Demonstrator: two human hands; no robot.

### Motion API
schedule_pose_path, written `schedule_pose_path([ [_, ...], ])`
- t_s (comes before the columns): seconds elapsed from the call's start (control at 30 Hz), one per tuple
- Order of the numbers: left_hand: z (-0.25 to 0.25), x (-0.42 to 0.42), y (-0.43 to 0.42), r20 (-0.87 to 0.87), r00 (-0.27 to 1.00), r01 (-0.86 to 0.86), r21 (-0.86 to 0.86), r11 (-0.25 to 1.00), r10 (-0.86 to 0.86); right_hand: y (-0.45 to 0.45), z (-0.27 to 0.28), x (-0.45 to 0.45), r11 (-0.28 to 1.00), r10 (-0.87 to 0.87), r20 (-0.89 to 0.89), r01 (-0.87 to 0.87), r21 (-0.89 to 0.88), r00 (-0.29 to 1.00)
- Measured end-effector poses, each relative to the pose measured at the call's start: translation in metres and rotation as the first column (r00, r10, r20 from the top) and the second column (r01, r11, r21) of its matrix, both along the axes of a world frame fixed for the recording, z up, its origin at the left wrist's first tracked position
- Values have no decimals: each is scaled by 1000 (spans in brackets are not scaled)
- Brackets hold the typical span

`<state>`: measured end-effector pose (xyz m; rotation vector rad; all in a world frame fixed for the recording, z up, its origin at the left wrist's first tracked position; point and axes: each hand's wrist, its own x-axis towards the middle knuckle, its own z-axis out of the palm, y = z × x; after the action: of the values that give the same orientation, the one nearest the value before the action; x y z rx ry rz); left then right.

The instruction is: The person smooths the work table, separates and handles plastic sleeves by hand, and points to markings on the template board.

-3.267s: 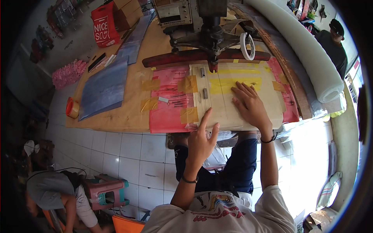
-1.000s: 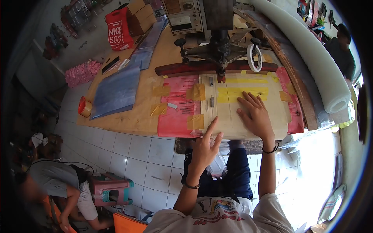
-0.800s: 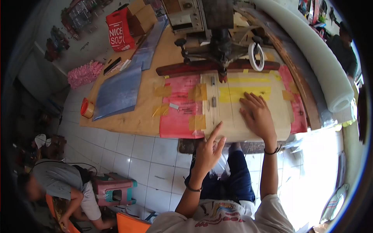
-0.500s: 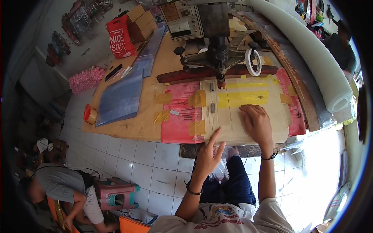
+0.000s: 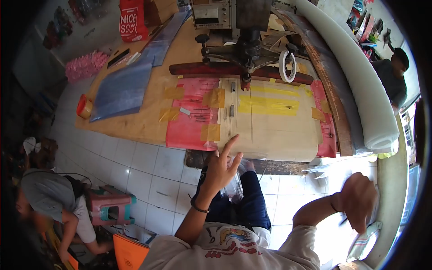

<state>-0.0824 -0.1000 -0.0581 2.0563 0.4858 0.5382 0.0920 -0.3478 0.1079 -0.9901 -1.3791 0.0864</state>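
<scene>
My left hand [image 5: 221,165] is at the near edge of the work table, its index finger stretched onto the beige sheet [image 5: 270,135] and its thumb apart. My right hand [image 5: 358,200] is off the table at the lower right, blurred, with its fingers bent downward; what it holds, if anything, cannot be made out. Yellow tape strips [image 5: 268,105] and two small metal blocks [image 5: 231,110] lie on the beige sheet. Red sheeting [image 5: 186,130] with brown tape borders it on the left. Above its far side stands a machine head with a dark red bar [image 5: 202,69].
Blue sheets [image 5: 121,90] and a tape roll [image 5: 84,106] are on the table's left. A large white foam roll [image 5: 355,85] runs along the right. One person [image 5: 51,193] bends at the lower left near a stool [image 5: 111,206]; another person [image 5: 393,76] is at the upper right.
My right hand has left the beige sheet and swung out to the lower right. My left hand keeps its place at the sheet's near edge. The camera view has shifted.
</scene>
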Motion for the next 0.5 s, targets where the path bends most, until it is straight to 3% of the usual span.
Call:
schedule_pose_path([
  [0.1,-1,2,-5,-4,1000,1,-36,999,-2,-43,56,-3,995,11,348,25,-98,937],
  [0.23,6,-3,-6,-15,999,-32,-37,999,32,-45,94,6,901,-42,708,333,-278,705],
  [0.37,8,-2,-10,1,998,-65,-10,998,65,-5,98,47,707,-49,858,625,-332,511],
  [0.5,8,-2,-8,13,998,-61,4,998,61,29,92,79,609,-10,879,700,-373,477],
])
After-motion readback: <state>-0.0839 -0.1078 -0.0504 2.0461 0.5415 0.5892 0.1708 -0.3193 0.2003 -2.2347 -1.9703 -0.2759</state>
